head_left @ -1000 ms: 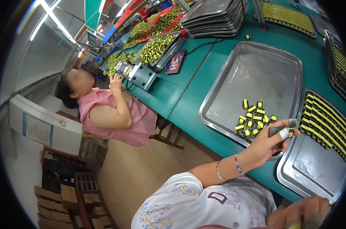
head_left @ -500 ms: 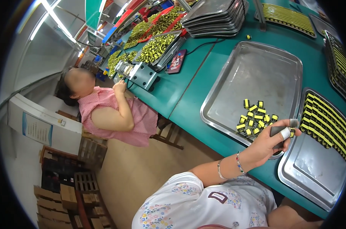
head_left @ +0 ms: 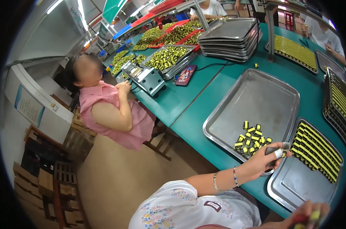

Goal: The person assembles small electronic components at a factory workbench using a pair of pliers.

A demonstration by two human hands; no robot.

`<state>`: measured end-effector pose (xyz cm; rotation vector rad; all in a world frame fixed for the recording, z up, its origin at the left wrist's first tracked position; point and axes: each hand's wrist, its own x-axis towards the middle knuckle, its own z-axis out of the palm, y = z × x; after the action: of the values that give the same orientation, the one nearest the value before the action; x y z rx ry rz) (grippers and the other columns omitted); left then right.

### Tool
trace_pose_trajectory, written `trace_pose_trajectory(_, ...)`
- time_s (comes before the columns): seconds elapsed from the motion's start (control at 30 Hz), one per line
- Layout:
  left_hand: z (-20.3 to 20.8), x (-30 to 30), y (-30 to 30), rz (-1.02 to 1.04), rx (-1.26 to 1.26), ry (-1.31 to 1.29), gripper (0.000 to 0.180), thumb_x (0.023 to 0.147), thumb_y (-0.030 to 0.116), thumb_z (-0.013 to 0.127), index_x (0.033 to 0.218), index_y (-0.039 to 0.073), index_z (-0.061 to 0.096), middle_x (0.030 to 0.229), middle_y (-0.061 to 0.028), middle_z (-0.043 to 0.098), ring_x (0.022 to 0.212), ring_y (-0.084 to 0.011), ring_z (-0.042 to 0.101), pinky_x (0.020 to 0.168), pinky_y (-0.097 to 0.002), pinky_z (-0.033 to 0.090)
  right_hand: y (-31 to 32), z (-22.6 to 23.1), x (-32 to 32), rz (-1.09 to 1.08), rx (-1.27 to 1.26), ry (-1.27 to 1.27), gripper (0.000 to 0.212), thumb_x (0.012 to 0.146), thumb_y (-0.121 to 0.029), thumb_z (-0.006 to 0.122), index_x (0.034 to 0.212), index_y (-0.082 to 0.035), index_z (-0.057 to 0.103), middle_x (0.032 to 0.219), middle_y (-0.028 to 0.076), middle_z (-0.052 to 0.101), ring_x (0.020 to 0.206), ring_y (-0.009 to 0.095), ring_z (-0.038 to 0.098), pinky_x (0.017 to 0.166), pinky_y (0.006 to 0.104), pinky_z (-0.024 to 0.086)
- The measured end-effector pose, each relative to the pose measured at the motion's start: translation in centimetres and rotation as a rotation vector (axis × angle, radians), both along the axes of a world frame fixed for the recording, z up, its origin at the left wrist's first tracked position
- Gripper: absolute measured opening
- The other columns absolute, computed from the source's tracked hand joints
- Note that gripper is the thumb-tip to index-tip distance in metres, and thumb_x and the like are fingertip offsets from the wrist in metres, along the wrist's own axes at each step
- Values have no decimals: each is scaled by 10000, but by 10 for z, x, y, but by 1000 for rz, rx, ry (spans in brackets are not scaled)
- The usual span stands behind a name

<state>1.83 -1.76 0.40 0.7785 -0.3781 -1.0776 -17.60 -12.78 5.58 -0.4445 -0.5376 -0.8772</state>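
My left hand [head_left: 270, 157], with silver-grey wraps on two fingers, is closed on a dark grey flat block [head_left: 271, 151] and a small yellow-and-black transformer [head_left: 283, 153] at the fingertips. It hovers over the near right corner of a metal tray [head_left: 262, 97], beside a loose pile of such transformers [head_left: 253, 139]. To its right, transformers stand in tight rows [head_left: 319, 152] on a second metal tray [head_left: 291, 185]. My right hand [head_left: 312, 213], smeared by motion at the lower right edge, has its fingers closed around something red and yellow that I cannot make out.
Stacked trays [head_left: 230, 40] stand at the back beside a metal post [head_left: 271, 34]. Filled trays [head_left: 337, 99] lie at the far right. A co-worker in pink [head_left: 108, 107] sits at the left by a metal fixture [head_left: 148, 78]. More people are beyond the table.
The view has shifted, bringing more of the far side into sight. My right hand has come into view at the lower right. My left hand keeps its grip beside the tray.
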Motion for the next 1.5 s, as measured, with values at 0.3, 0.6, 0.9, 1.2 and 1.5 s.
trace_pose_trajectory(0.3,3,6,-1,-4,-16,4,403,964,168,490,1342,47,416,1173,-40,581,722,-43,468,694,-201,449,81,49,67,509,-179,66,224,896,-333,547,829,-120,530,833,50,558,778,208,557,784,422,438)
trace_pose_trajectory(0.6,-7,-1,-7,-76,-45,-1,415,967,162,481,1361,56,407,1165,-21,588,722,-36,470,672,-180,442,83,32,78,823,-402,-333,190,880,-249,597,874,-69,537,776,131,604,605,263,567,531,397,433)
trace_pose_trajectory(0.9,1,0,4,-47,-71,37,398,964,159,484,1341,45,428,1168,-38,577,739,-67,464,647,-181,416,33,56,42,-344,273,713,250,940,-323,534,825,-118,452,692,25,485,500,119,501,445,278,456)
trace_pose_trajectory(1.2,-2,2,3,-88,-147,5,412,975,146,454,1365,31,393,1159,-45,556,704,-57,429,607,-167,385,21,-14,34,-191,-209,717,345,905,-377,557,853,-60,430,690,75,474,526,194,513,427,340,472)
trace_pose_trajectory(1.5,-5,-2,-5,-49,-137,41,440,978,196,481,1370,31,370,1154,-55,574,693,-53,405,626,-188,388,20,-21,40,-24,103,817,253,953,-337,460,889,-94,434,727,14,433,608,143,473,518,322,417)
